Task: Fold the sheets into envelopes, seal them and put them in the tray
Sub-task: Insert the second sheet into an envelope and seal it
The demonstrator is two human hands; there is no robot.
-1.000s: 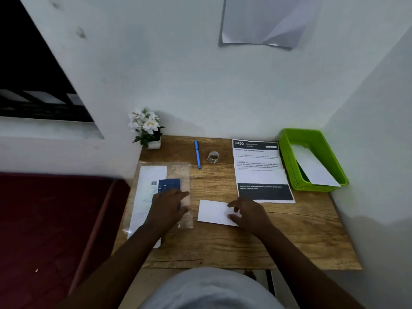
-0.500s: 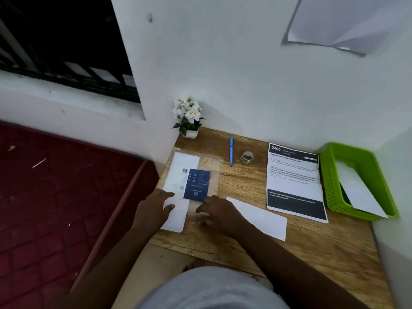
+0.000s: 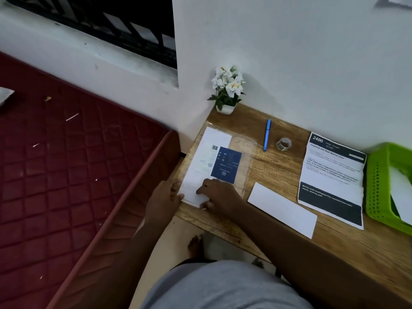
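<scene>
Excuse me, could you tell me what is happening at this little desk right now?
A person at a wooden desk has both hands on a clear plastic sleeve holding white sheets and a dark blue card. The left hand touches the sheets' near left edge; the right hand rests on them near the sleeve's open end. One folded white envelope lies beside them, and another white sheet sits in the green plastic tray.
</scene>
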